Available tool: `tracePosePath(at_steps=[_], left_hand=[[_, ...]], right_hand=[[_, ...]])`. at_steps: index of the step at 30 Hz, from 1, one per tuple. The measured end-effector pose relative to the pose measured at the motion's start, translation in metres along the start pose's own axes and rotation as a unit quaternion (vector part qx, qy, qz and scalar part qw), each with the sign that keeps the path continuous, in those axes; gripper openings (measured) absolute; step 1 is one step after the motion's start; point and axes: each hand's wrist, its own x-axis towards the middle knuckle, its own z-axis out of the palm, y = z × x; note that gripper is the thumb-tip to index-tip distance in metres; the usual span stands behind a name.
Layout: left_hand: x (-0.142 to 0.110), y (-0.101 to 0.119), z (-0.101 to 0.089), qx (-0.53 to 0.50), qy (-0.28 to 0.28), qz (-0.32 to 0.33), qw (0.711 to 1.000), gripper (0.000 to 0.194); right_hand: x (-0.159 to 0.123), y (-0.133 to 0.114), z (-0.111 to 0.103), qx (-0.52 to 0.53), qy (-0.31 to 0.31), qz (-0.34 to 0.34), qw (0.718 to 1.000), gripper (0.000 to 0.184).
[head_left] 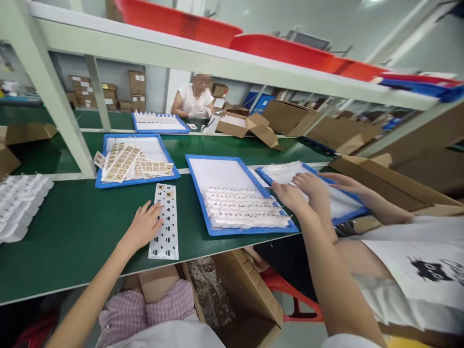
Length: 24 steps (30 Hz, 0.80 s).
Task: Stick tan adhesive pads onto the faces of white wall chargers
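My left hand [144, 226] lies flat with fingers spread on the left edge of a long white strip sheet [166, 227] dotted with small dark and gold parts, on the green table [72, 232]. My right hand [290, 197] reaches across to the right edge of a blue tray [197, 186] holding rows of small white parts [242, 209]. Its fingers are stretched out and nothing shows in them. Right beside it, a co-worker's hands [328, 184] rest on a second blue tray [348, 212] with a white sheet.
Another blue tray [103, 180] with tan label sheets sits behind the strip. White moulded parts [18, 203] lie at the far left. A shelf post [54, 96] rises at the left. Cardboard boxes [384, 181] stand on the right and under the table. A seated person [194, 99] works opposite.
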Motion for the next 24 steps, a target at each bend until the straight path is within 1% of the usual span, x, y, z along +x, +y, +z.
tracePosePath(at_steps=[2,4,5,7,8,9,11,13,14,16,20,22,24], left_hand=[[0.014,-0.001,0.002,0.023,-0.032,-0.004,0.999,0.048],[0.016,0.001,0.006,0.046,-0.050,-0.004,0.998,0.049],[0.014,0.004,0.007,0.058,-0.054,-0.001,0.997,0.049],[0.005,0.010,0.009,0.080,-0.056,0.007,0.995,0.047],[0.000,0.013,0.008,0.089,-0.056,0.009,0.994,0.046],[-0.005,0.015,0.007,0.096,-0.056,0.009,0.994,0.045],[-0.010,0.016,0.004,0.104,-0.059,0.007,0.993,0.048],[-0.006,0.012,-0.002,0.097,-0.069,0.009,0.993,0.053],[0.000,0.008,-0.006,0.090,-0.074,0.012,0.993,0.054],[0.017,-0.003,-0.013,0.071,-0.084,0.020,0.994,0.056],[0.057,-0.025,-0.021,0.027,-0.122,0.042,0.991,0.062],[0.068,-0.032,-0.019,0.008,-0.138,0.052,0.989,0.059],[0.070,-0.037,-0.016,-0.005,-0.137,0.059,0.989,0.055]], right_hand=[[-0.004,-0.008,0.012,0.021,-0.028,-0.015,0.999,0.041],[-0.022,-0.026,0.039,0.054,-0.072,-0.053,0.995,0.043],[-0.036,-0.038,0.058,0.072,-0.103,-0.081,0.989,0.046],[-0.067,-0.067,0.107,0.099,-0.194,-0.141,0.966,0.034],[-0.081,-0.082,0.133,0.106,-0.233,-0.166,0.952,0.027],[-0.093,-0.095,0.159,0.109,-0.264,-0.185,0.940,0.025],[-0.108,-0.114,0.204,0.100,-0.304,-0.206,0.925,0.024],[-0.114,-0.119,0.233,0.081,-0.326,-0.214,0.917,0.022],[-0.114,-0.117,0.242,0.070,-0.333,-0.215,0.915,0.020],[-0.112,-0.109,0.251,0.051,-0.341,-0.216,0.914,0.020],[-0.112,-0.094,0.253,0.031,-0.337,-0.213,0.917,0.022],[-0.114,-0.091,0.253,0.032,-0.332,-0.210,0.919,0.021],[-0.115,-0.090,0.253,0.038,-0.327,-0.206,0.921,0.022]])
